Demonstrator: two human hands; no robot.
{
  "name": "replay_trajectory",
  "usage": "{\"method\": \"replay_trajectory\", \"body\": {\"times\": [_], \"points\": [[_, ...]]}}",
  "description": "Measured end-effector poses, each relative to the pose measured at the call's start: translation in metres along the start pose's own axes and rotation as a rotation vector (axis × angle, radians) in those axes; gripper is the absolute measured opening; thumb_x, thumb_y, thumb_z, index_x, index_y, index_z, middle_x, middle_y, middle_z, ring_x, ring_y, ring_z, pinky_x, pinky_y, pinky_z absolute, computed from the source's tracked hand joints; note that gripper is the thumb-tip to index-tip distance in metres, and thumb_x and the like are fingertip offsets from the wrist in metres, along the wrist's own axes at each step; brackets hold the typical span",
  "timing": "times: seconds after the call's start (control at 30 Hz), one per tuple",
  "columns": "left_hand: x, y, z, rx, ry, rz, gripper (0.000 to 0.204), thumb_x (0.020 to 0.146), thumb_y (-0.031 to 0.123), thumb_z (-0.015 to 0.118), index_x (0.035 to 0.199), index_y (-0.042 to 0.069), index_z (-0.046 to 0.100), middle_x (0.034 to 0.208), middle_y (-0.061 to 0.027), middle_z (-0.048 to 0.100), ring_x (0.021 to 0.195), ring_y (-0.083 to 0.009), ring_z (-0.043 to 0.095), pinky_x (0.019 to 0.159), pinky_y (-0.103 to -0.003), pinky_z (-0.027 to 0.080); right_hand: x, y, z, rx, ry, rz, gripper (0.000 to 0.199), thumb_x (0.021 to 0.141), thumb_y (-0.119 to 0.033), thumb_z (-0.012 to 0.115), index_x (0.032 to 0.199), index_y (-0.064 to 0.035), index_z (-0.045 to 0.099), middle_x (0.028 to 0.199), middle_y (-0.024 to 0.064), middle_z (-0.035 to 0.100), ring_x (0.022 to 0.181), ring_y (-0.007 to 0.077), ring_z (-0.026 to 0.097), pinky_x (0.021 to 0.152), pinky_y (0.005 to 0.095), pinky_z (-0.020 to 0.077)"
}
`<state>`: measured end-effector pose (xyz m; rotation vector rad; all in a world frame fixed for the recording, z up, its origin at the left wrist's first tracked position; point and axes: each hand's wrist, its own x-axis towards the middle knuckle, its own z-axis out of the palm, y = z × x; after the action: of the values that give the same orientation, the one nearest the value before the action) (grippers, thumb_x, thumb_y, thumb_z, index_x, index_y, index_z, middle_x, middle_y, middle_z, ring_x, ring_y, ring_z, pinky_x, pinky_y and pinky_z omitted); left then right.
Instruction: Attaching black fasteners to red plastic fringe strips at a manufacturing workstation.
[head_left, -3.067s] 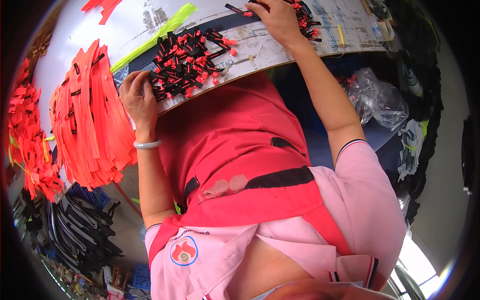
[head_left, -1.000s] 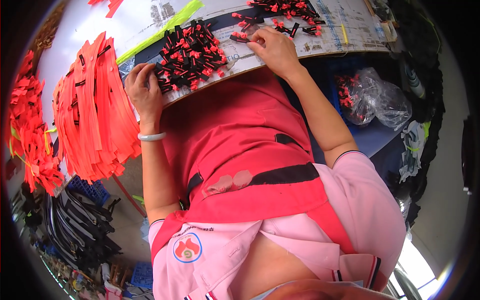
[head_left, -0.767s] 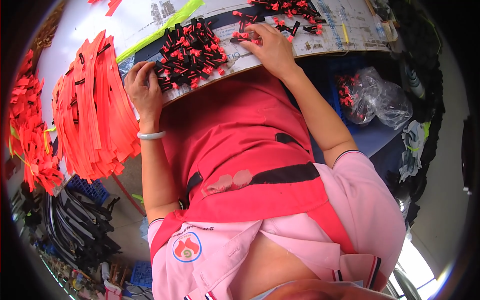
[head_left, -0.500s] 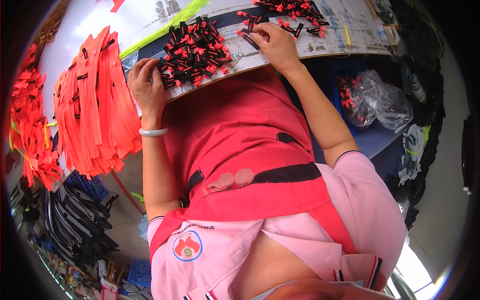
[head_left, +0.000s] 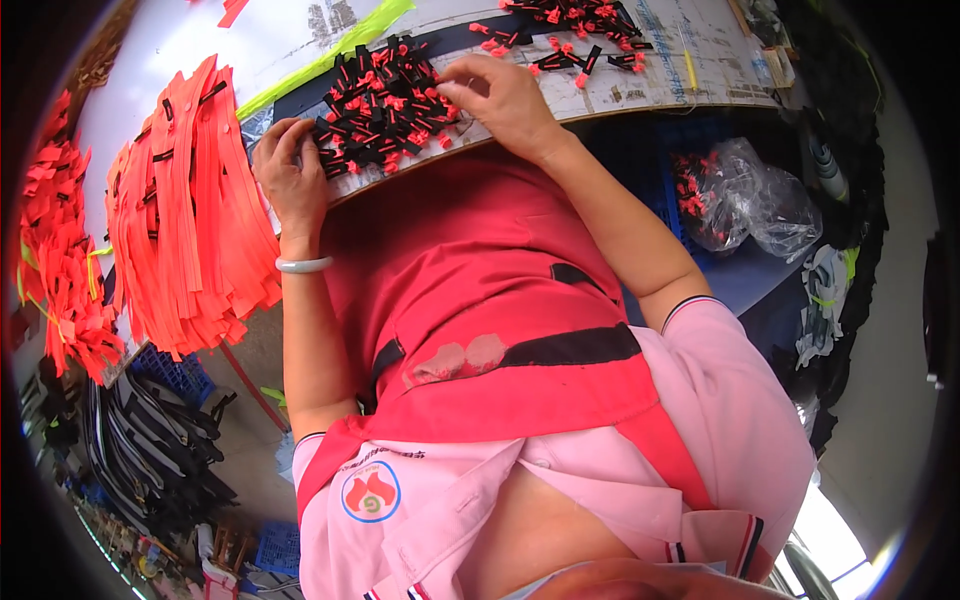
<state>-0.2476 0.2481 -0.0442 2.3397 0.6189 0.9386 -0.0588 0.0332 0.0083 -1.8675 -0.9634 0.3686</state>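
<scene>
Sorting tabs seems to be the step; next calls for a light pinch. My two hands, left loosely curled, right with thumb near forefinger, flank one big heap of black-and-coral tabs; I can't tell whether either grips one. One second cluster lies farther right, too overlapped to count.
</scene>
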Motion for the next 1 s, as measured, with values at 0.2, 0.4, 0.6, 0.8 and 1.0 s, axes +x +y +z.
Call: {"method": "replay_trajectory", "body": {"times": [0.2,0.4,0.6,0.8,1.0], "points": [[0.0,0.001,0.001,-0.003,0.018,0.026,0.015,0.085,0.002,0.067,0.097,0.007,0.074,0.105,-0.007,0.068,0.103,-0.027,0.061,0.094,-0.038,0.045,0.02,0.044,-0.04,-0.533,0.179,-0.175,0.014,0.087,-0.017,0.071,0.1,-0.0116,0.073,0.096,0.0052,0.068,0.091,0.0257,0.065,0.08,0.0361,0.0522],[0.001,0.002,0.001,-0.013,0.014,0.015,0.014,0.085,0.003,0.067,0.097,0.007,0.074,0.105,-0.007,0.068,0.104,-0.0268,0.062,0.094,-0.038,0.045,0.024,0.057,-0.05,-0.639,0.152,-0.229,0.015,0.084,-0.021,0.073,0.097,-0.014,0.075,0.093,0.0053,0.066,0.1,0.0276,0.06,0.089,0.0402,0.049],[0.0,0.0,0.0,0.007,0.009,0.026,0.014,0.085,0.003,0.067,0.097,0.007,0.074,0.105,-0.007,0.068,0.104,-0.0267,0.062,0.094,-0.038,0.045,0.021,0.048,-0.028,-0.616,0.079,-0.268,0.016,0.085,-0.027,0.072,0.094,-0.0139,0.075,0.094,0.0033,0.066,0.095,0.0263,0.06,0.087,0.0395,0.0454],[0.0,0.0,0.0,0.002,0.018,0.022,0.014,0.085,0.003,0.067,0.097,0.007,0.074,0.105,-0.0076,0.068,0.103,-0.0272,0.061,0.094,-0.039,0.045,0.041,0.048,-0.046,-0.733,0.254,-0.278,0.02,0.086,-0.028,0.071,0.097,-0.0114,0.075,0.099,0.0048,0.07,0.1,0.0272,0.061,0.091,0.0403,0.0452],[0.002,0.003,0.001,-0.035,-0.004,0.02,0.015,0.086,0.002,0.067,0.099,0.006,0.073,0.105,-0.0082,0.068,0.103,-0.0277,0.061,0.094,-0.039,0.045,0.043,0.057,-0.029,-0.666,0.11,-0.184,0.021,0.084,-0.028,0.071,0.096,-0.0116,0.075,0.097,0.0063,0.07,0.097,0.0284,0.063,0.09,0.042,0.045]]}}
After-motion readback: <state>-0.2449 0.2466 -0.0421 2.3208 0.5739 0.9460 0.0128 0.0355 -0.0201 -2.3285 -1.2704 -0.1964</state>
